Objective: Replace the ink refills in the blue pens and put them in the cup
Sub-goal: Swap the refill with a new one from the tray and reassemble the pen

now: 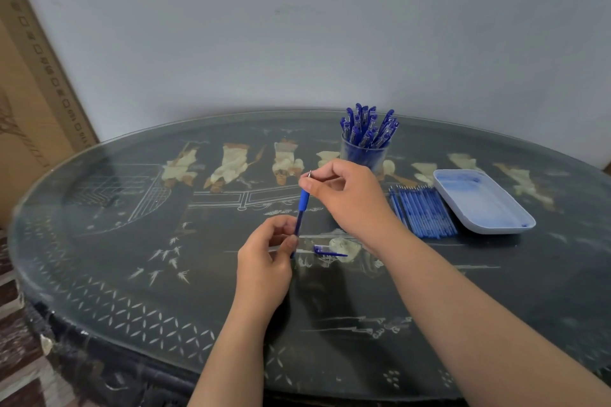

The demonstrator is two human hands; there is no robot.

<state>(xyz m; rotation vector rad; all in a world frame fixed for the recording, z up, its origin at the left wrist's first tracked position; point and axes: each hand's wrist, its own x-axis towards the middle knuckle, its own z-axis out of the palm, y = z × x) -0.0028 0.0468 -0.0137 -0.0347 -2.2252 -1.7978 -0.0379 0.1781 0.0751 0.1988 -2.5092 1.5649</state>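
Note:
A blue pen (302, 205) stands nearly upright above the table, its metal tip pointing up. My right hand (347, 195) pinches the pen's tip end between thumb and fingers. My left hand (267, 254) pinches the pen's lower barrel. A blue pen cap with its clip (325, 251) lies on the table just right of my left hand. Behind my right hand stands a clear cup (363, 152) filled with several blue pens. A row of several blue ink refills (423, 211) lies side by side to the right.
A pale blue-stained tray (482, 201) sits at the right, touching the refill row. The dark oval table (132, 274) has a glass top with inlaid figures. A wall runs behind it and a cardboard box (29, 92) leans at the left.

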